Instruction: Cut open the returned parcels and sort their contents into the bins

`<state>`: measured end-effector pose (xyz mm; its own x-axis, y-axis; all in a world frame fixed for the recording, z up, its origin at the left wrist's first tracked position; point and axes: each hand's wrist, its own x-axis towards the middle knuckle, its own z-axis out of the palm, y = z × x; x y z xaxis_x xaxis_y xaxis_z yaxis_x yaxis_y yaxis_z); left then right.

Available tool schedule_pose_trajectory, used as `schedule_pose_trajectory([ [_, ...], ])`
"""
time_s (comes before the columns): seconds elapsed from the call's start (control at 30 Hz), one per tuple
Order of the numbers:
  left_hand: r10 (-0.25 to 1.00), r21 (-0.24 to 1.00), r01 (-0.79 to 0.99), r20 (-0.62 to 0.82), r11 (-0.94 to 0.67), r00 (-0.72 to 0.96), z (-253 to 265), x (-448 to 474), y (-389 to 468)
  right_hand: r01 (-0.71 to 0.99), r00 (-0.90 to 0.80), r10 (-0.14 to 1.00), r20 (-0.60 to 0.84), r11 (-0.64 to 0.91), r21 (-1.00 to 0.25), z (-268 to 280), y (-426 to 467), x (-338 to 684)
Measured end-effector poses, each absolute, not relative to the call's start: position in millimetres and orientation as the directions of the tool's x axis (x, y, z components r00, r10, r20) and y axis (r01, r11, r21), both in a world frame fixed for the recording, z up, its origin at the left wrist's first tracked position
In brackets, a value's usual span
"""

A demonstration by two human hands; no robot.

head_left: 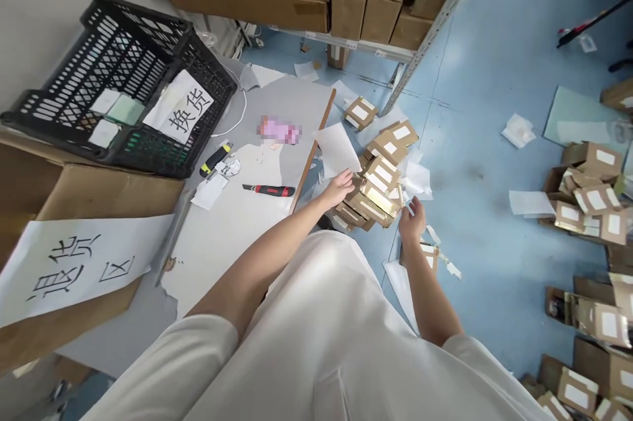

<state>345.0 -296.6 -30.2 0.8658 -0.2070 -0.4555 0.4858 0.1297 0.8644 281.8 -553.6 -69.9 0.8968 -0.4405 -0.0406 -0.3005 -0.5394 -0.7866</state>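
Below me, a heap of small cardboard boxes (380, 173) with white labels lies on the blue floor. My left hand (339, 189) is at the heap's left side, fingers loosely bent, beside a white sheet of paper (339, 149). Whether it touches a box I cannot tell. At the heap's right side is my right hand (412, 218), fingers slightly curled and apart, with nothing seen in them. Between the hands lies a box with shiny tape (380, 202). A red and black utility knife (270, 191) rests on the table to the left.
The grey table (237, 203) also bears a yellow-black cutter (216, 159), paper scraps and a blurred pink item (280, 130). A black crate (198, 104) stands at its back left. Boxes fill a metal shelf (366, 45) ahead. More opened boxes (593, 193) lie at right.
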Motion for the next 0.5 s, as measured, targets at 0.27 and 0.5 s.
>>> schedule_pose_trajectory([
  [0.27,0.403,0.898,0.347,-0.433,0.271,0.806,9,292,-168,-0.158,0.984,0.012,-0.177,-0.397,-0.904,-55,-452,367],
  [0.5,0.835,0.933,0.256,-0.346,0.254,0.428,29,185,-86,0.17,0.836,0.544,-0.066,-0.371,-0.913,-30,-298,422],
])
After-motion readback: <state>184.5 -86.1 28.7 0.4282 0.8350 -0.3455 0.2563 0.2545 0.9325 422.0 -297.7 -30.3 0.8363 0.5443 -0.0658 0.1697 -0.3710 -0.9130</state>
